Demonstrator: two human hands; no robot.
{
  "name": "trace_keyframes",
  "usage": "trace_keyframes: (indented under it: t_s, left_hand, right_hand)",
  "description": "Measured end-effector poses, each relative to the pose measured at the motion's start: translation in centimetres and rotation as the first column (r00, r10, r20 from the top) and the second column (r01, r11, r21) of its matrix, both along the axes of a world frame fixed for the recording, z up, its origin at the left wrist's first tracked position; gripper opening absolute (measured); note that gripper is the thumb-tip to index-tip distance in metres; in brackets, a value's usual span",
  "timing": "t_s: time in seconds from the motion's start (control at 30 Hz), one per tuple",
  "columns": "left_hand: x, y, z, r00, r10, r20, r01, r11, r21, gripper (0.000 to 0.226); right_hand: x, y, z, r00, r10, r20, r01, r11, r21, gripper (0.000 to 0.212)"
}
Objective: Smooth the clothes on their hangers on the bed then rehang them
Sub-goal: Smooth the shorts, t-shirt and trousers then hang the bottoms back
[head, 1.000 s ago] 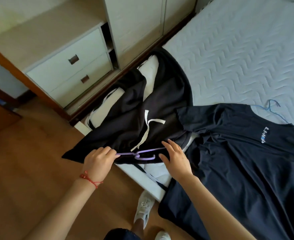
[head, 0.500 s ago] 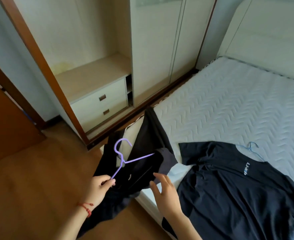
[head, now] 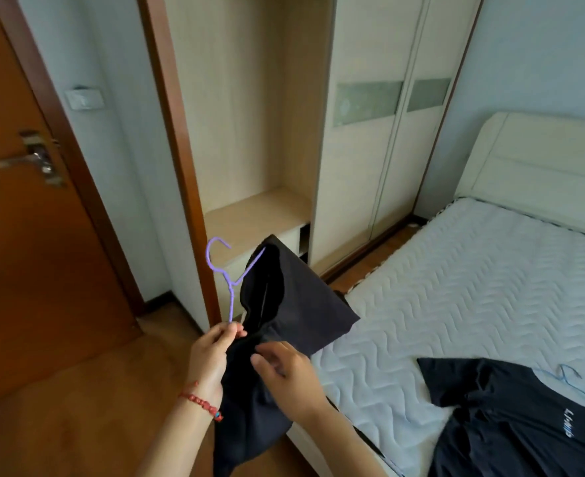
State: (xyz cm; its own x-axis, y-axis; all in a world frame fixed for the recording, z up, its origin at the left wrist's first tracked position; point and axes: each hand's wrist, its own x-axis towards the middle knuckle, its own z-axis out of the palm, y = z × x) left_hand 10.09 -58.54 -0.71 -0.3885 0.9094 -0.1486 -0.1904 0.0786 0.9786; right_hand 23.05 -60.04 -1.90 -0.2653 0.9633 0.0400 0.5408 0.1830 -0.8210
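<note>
From the head camera, the left hand (head: 212, 352) pinches the lower end of a purple hanger (head: 230, 273) between thumb and fingertips, its grip closed tight on the thin wire, with the hook pointing up toward the open wardrobe (head: 249, 132). A black garment (head: 294, 311) hangs from the hanger's right arm and drops down in front of the person, held in the air off the edge of the bed (head: 473, 287) rather than lying on it. The right hand (head: 284, 370) is just beside the left, fingers curled with the thumb out, its grip gathering the black cloth below the hanger; how firmly it holds is hard to tell. A red bracelet (head: 201, 404) circles the left wrist. On the bed's quilted mattress, well apart from the hands, a dark T-shirt (head: 511, 418) lies spread flat with a white logo on the chest, and a blue hanger (head: 569, 376) pokes from its collar. A brown door (head: 26, 235) with a metal handle stands at the left.
</note>
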Motion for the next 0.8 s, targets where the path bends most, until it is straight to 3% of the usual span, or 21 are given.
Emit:
trace_keyframes:
  t_s: [0.1, 0.23, 0.37, 0.47, 0.53, 0.6, 0.67, 0.7, 0.73, 0.8]
  left_hand:
    - [-2.0, 0.3, 2.5, 0.996, 0.023, 0.090, -0.025, 0.999, 0.026, 0.023]
    - [-3.4, 0.0, 5.2, 0.995, -0.025, 0.093, 0.020, 0.998, 0.054, 0.025]
    - [-3.1, -0.6, 7.0, 0.988, -0.059, 0.143, 0.047, 0.995, 0.089, 0.032]
    - [-2.9, -0.8, 8.1, 0.986, -0.096, 0.138, 0.080, 0.990, 0.120, 0.028]
    - [-3.1, -0.8, 8.7, 0.991, -0.134, -0.018, 0.135, 0.978, 0.159, 0.022]
    - [-4.2, -0.6, 9.0, 0.970, -0.036, -0.240, 0.097, 0.964, 0.247, 0.023]
    - [-6.7, -0.7, 9.7, 0.888, 0.234, -0.395, -0.084, 0.928, 0.362, 0.023]
    - [-8.4, -0.6, 9.9, 0.791, 0.386, -0.476, -0.178, 0.888, 0.424, 0.023]
    - [-10.4, -0.2, 10.0, 0.648, 0.493, -0.580, -0.235, 0.854, 0.463, 0.025]
    - [-14.1, 0.6, 10.8, 0.382, 0.510, -0.770, -0.272, 0.859, 0.434, 0.041]
  right_hand:
    - [-3.5, 0.5, 2.5, 0.999, 0.015, 0.038, -0.016, 0.999, 0.030, 0.049]
    - [-5.6, 1.4, 5.2, 0.992, -0.006, 0.125, -0.002, 0.998, 0.065, 0.066]
    - [-5.9, 2.3, 8.5, 0.951, -0.042, 0.307, -0.002, 0.990, 0.142, 0.033]
    - [-5.4, 3.1, 10.7, 0.887, -0.080, 0.455, -0.049, 0.963, 0.263, 0.023]
    - [-4.7, 3.7, 12.0, 0.869, -0.125, 0.479, -0.046, 0.943, 0.331, 0.022]
    - [-3.5, 4.3, 13.4, 0.876, -0.158, 0.455, -0.020, 0.932, 0.363, 0.021]
    - [-1.7, 5.0, 14.9, 0.904, -0.172, 0.390, 0.023, 0.933, 0.358, 0.020]
    - [-0.7, 5.2, 15.6, 0.919, -0.174, 0.354, 0.038, 0.933, 0.359, 0.018]
    - [0.4, 5.4, 16.4, 0.937, -0.167, 0.307, 0.048, 0.931, 0.361, 0.014]
    - [2.5, 5.9, 17.9, 0.975, -0.129, 0.183, 0.052, 0.926, 0.374, 0.008]
